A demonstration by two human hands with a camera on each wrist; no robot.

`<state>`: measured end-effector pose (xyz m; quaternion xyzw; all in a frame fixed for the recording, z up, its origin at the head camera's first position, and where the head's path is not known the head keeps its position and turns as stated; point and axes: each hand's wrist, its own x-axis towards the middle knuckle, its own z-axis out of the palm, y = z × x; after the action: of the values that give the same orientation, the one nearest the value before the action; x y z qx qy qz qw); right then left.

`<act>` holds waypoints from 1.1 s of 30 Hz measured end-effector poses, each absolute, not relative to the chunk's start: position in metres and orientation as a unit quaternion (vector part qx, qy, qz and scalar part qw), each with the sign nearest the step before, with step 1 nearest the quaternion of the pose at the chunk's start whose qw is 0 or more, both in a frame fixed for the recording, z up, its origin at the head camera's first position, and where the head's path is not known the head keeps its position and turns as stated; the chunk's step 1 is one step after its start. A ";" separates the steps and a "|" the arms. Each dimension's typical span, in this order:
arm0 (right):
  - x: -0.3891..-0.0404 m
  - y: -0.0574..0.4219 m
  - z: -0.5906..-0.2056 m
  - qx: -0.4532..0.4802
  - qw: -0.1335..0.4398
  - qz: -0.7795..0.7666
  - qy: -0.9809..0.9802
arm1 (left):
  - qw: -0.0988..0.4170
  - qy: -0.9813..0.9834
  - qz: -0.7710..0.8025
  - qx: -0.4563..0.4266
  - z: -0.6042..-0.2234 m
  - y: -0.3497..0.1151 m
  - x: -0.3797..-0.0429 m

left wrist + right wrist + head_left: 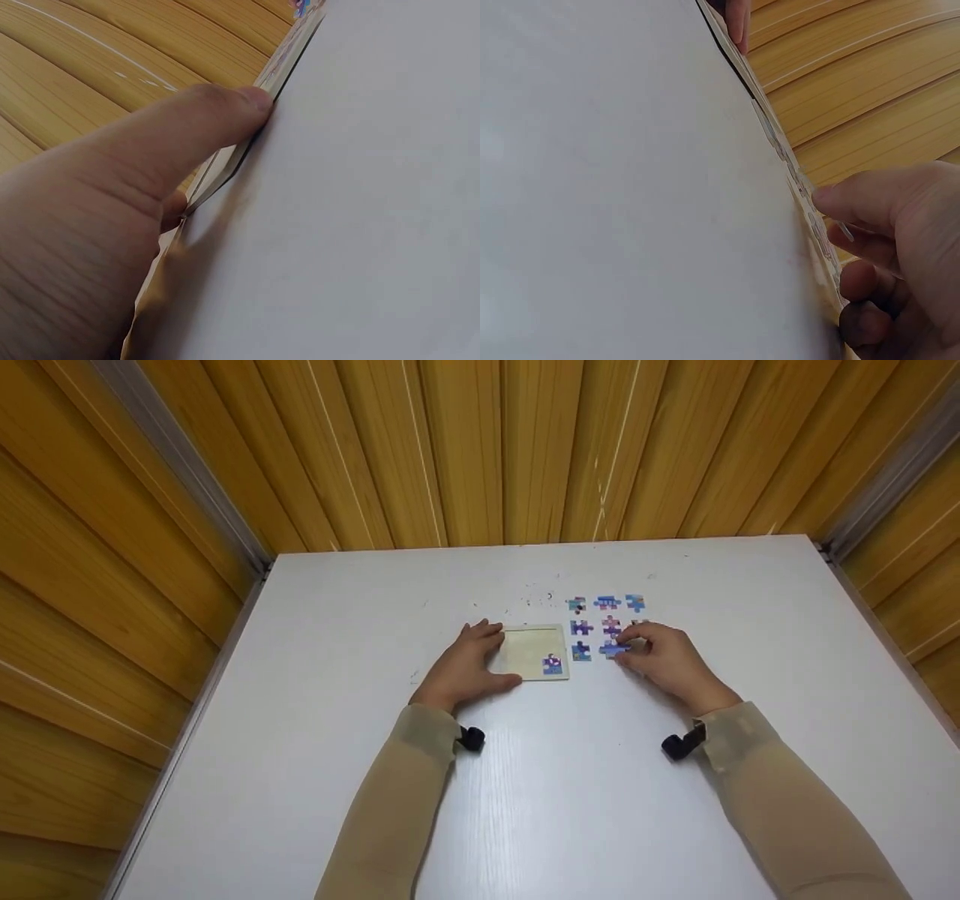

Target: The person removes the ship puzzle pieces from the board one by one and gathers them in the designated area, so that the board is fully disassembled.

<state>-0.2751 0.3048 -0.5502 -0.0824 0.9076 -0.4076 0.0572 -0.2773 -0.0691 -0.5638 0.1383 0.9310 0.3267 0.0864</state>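
Note:
My left hand (472,660) spans the left side of a pale square puzzle tray (517,676), thumb at its near edge and fingers by its far corner. In the left wrist view the thumb (225,112) presses against the tray's rim (289,64). One puzzle piece (553,664) lies in the tray's near right corner. To the right, my right hand (671,660) pinches a blue-purple puzzle piece (611,650) between thumb and finger. That piece shows tilted and edge-on in the right wrist view (846,231). The right hand partly covers another piece (639,622) behind it.
Several loose puzzle pieces lie in rows right of the tray, among them a far left one (577,604), a far right one (635,602) and a near left one (581,652). The white table (555,810) meets wood-patterned walls (465,457) at its far edge.

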 end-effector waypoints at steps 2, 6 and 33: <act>-0.276 0.305 -0.551 -0.080 0.064 -0.408 0.907 | 0.083 0.930 0.329 0.141 -0.564 -0.070 -0.277; -0.276 0.305 -0.552 -0.078 0.070 -0.401 0.910 | 0.082 0.930 0.330 0.141 -0.564 -0.069 -0.278; -0.274 0.302 -0.551 -0.084 0.067 -0.372 0.922 | 0.089 0.933 0.326 0.125 -0.561 -0.066 -0.275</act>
<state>-0.2742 0.3023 -0.5510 -0.0836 0.9219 -0.3724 0.0668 -0.2747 -0.0659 -0.5612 0.1250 0.9327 0.3264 0.0891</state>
